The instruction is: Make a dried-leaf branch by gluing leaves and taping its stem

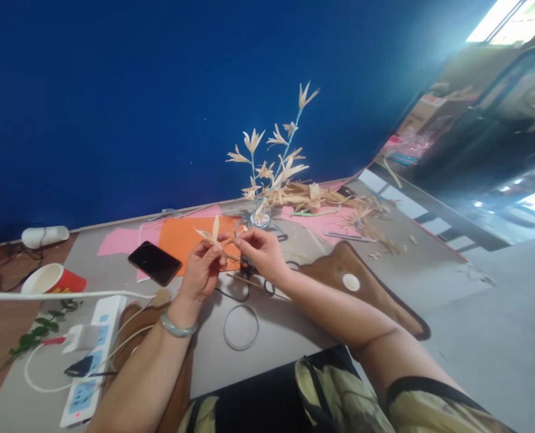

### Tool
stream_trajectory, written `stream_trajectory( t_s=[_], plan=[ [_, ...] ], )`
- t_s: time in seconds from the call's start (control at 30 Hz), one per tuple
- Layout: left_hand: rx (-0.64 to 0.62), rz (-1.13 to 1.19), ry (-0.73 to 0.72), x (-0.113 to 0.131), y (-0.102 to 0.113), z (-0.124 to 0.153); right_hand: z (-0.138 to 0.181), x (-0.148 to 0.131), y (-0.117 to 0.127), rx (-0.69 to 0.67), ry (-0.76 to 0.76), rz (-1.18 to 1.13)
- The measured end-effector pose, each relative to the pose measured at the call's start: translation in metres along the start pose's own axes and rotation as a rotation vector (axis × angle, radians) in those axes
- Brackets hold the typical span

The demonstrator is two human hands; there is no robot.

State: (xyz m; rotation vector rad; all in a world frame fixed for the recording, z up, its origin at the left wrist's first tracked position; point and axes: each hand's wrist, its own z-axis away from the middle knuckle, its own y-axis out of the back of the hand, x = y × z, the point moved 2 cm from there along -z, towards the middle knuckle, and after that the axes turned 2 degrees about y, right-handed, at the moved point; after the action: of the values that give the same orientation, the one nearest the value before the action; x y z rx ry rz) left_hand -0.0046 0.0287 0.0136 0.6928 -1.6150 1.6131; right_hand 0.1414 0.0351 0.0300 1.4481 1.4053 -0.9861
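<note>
Presently, the left grip (pixel 203 267) holds a husk flower (pixel 215 231) above the counter (pixel 213 337) near the orange sheet (pixel 175 234), the right grip (pixel 262 249) pinches a strip (pixel 228 240) beside it, and yellow marking (pixel 55 290) on the cup (pixel 71 281) is too small to read.

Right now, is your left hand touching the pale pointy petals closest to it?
Touching. The head view shows the left hand pinching the pale petals between thumb and fingers, their tips sticking up.

The left hand (pixel 201 267) grips a husk flower (pixel 216 231), the right hand (pixel 264 252) just beside it. A husk spray (pixel 289 171) stands near the table's (pixel 272 334) far edge, a power strip (pixel 96 359) toward the near edge.
</note>
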Motion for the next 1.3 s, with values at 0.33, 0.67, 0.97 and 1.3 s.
stream_trajectory(
  t_s=[0.33,0.67,0.97,1.3],
  plan=[
    [0.014,0.108,0.059,-0.001,0.007,-0.002,0.011,0.009,0.016,-0.108,0.979,0.859],
    [-0.002,0.083,0.012,0.0,0.004,-0.004,0.008,0.0,0.008,-0.031,0.671,0.599],
    [-0.051,0.034,0.036,0.0,0.001,-0.002,0.009,-0.002,0.0,-0.012,0.269,0.231],
    [-0.002,0.131,0.042,0.003,0.005,-0.006,0.004,0.01,0.011,-0.138,-0.002,-0.276]
  ],
)
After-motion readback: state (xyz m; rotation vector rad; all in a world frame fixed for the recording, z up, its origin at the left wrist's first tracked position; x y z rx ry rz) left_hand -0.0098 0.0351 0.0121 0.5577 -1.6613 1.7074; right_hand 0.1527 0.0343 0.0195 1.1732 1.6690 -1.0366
